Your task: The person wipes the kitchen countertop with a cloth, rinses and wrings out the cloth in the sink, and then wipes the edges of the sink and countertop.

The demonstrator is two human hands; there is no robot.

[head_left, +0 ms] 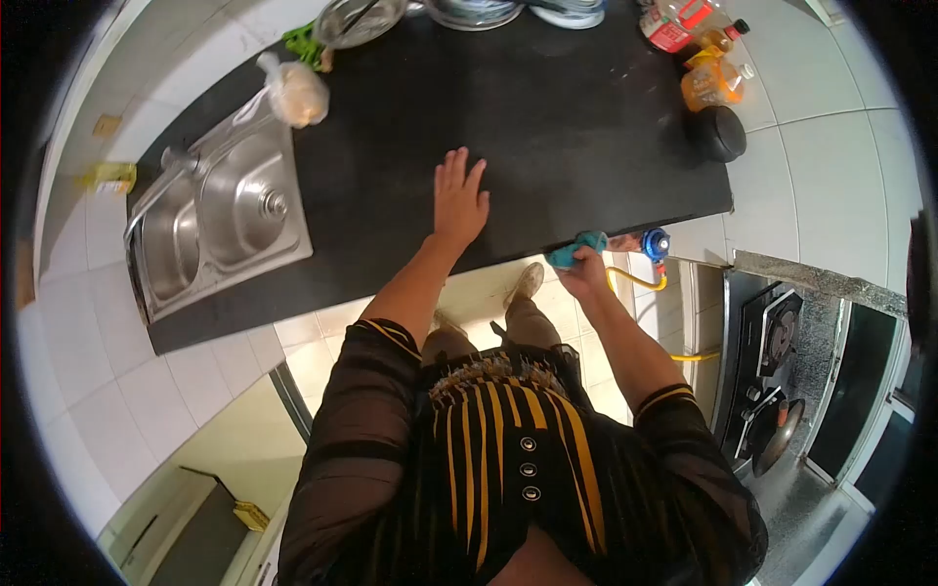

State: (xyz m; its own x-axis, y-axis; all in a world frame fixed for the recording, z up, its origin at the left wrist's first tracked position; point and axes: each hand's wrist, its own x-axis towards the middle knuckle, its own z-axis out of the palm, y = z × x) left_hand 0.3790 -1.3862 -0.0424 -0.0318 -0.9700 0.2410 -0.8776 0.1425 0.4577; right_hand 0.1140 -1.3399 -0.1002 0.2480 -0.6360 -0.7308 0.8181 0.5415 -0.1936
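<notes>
My left hand (pixel 459 198) lies flat on the black countertop (pixel 547 127), its fingers stretched out and holding nothing. At the counter's front edge, my right hand (pixel 586 273) is closed around a teal cloth (pixel 577 250). The cloth is bunched up and touches the edge of the counter. Just right of it, below the counter, a gas cylinder's blue regulator (pixel 656 243) shows with a yellow hose (pixel 640 281) running from it.
A double steel sink (pixel 239 210) is set into the counter's left end, with a knotted plastic bag (pixel 296 95) by its corner. Several bottles (pixel 711 83) and a black jar (pixel 718 134) stand at the right end. Dishes (pixel 473 12) line the back. A gas stove (pixel 779 332) is at far right.
</notes>
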